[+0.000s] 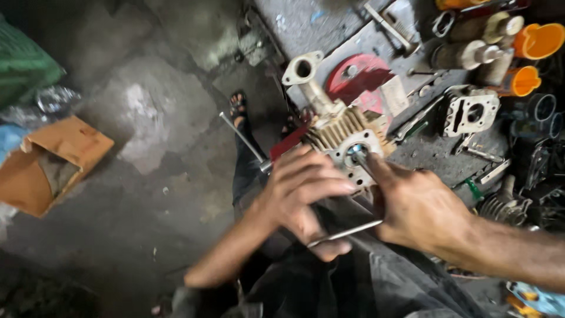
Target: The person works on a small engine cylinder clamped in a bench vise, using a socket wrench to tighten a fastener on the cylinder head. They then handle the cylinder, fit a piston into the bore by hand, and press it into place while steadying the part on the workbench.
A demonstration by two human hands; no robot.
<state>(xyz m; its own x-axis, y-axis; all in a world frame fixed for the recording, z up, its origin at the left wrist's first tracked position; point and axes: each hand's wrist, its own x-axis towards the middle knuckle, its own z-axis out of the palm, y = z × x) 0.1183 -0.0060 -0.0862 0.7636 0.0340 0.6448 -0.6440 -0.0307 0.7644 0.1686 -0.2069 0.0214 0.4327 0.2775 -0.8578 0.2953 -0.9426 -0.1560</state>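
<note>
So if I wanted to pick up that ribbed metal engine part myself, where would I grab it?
Probably around the finned body of the engine cylinder, coming from the left as the left hand does. Its ribs give grip, while the flanged pipe sticks up awkwardly.

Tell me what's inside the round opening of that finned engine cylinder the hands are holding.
A shiny metal part, blurred, sits inside the bore of the finned cylinder. The right hand reaches a finger to its rim and the left hand covers the near edge, so anything deeper is hidden.

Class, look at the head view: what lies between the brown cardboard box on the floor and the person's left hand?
In the head view, only bare, stained concrete floor lies between the cardboard box and the left hand.
</note>
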